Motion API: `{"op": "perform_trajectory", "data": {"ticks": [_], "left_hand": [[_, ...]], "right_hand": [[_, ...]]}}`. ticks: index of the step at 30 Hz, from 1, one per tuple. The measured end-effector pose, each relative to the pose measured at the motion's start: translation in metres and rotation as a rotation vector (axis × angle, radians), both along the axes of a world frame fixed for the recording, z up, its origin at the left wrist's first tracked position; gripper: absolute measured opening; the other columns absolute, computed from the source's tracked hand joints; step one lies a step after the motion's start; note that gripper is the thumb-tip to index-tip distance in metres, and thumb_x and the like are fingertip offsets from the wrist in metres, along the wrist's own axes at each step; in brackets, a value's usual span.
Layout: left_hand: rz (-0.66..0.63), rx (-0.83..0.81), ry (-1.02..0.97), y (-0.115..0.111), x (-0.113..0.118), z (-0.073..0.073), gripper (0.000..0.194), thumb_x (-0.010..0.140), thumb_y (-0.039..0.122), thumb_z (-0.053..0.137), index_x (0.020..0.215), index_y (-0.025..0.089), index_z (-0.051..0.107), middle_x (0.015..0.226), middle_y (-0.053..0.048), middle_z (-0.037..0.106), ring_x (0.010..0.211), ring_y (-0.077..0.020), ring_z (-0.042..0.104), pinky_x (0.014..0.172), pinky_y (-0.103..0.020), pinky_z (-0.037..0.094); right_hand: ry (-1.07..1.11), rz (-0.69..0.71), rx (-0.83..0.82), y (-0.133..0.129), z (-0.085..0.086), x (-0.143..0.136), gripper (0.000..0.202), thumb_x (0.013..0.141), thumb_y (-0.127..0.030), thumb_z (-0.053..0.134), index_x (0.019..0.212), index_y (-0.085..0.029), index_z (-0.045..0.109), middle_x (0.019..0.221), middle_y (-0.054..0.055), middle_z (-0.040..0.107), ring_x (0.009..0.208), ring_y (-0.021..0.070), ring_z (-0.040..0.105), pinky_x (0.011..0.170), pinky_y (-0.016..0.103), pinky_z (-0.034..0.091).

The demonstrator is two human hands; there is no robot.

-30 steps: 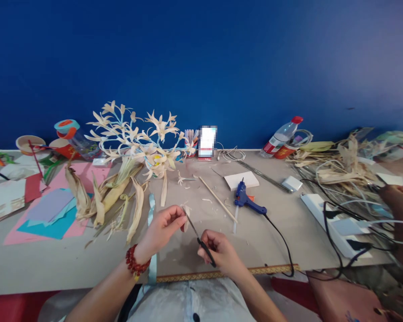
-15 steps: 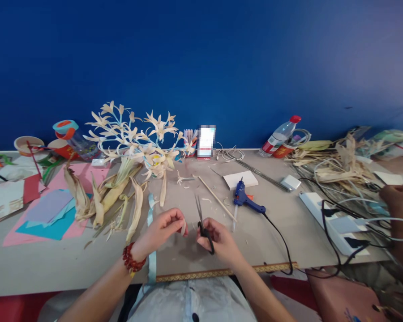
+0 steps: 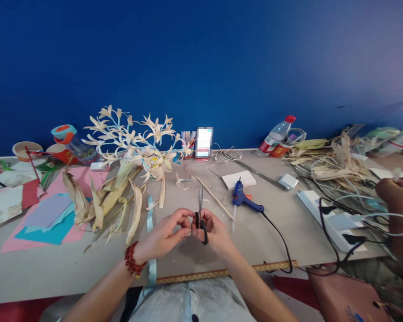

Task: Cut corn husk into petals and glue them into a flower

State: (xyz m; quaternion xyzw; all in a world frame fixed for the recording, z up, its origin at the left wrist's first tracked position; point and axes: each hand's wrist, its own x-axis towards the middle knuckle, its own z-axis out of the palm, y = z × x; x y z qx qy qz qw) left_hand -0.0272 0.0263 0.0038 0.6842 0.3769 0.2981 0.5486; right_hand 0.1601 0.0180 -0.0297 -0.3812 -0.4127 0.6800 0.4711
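Observation:
My right hand (image 3: 216, 232) grips black-handled scissors (image 3: 204, 232), their blades pointing away from me and nearly closed. Close against it, my left hand (image 3: 169, 236) is closed, fingertips at the scissors handle. The small pale husk piece seen in the left fingers earlier is now hidden by them. Both hands are above the table near its front edge. A light-blue ribbon (image 3: 150, 223) runs beside and under my left wrist. Dried corn husks (image 3: 136, 210) lie to the left. Beyond the hands are a thin wooden stick (image 3: 215, 197) and pale scraps.
A husk-flower arrangement (image 3: 154, 134) stands at the back left, beside a phone (image 3: 204, 141). To the right lie a blue glue gun (image 3: 243, 197) with a trailing cord and a white power strip (image 3: 317, 214). Another person's hand (image 3: 394, 192) is at far right.
My hands have come together: the left moved right, and the scissors moved slightly up and left, turning more upright. The husk piece went out of sight. The other person's hand rose slightly.

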Motion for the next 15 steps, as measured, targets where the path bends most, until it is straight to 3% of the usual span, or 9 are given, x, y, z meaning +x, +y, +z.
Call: {"op": "perform_trajectory", "data": {"ticks": [5,9,15], "left_hand": [[0.44,-0.219,-0.292,-0.006,0.009,-0.015,0.02,0.09,0.037,0.06,0.1,0.021,0.063,0.091,-0.002,0.062,0.083,-0.0153,0.061,0.082,-0.029,0.048],[0.354,-0.478,-0.474,-0.019,0.027,-0.02,0.023,0.082,0.039,0.07,0.088,0.017,0.066,0.083,-0.003,0.064,0.077,-0.0156,0.059,0.078,-0.031,0.049],[0.462,-0.362,-0.542,-0.021,0.04,-0.013,0.016,0.081,0.032,0.07,0.076,0.018,0.063,0.077,-0.001,0.06,0.078,-0.0149,0.056,0.08,-0.028,0.047]], "right_hand": [[-0.003,-0.216,0.059,-0.007,0.003,-0.002,0.035,0.068,-0.037,0.08,0.085,-0.021,0.055,0.072,-0.003,0.059,0.058,0.0107,0.047,0.054,0.023,0.038],[0.001,-0.327,0.104,-0.011,0.001,-0.008,0.035,0.07,-0.037,0.08,0.089,-0.021,0.056,0.074,-0.002,0.06,0.061,0.0119,0.05,0.057,0.023,0.04],[0.005,-0.29,0.096,-0.012,0.001,-0.011,0.036,0.073,-0.042,0.08,0.089,-0.022,0.054,0.077,-0.002,0.06,0.063,0.0124,0.048,0.058,0.023,0.038]]}}
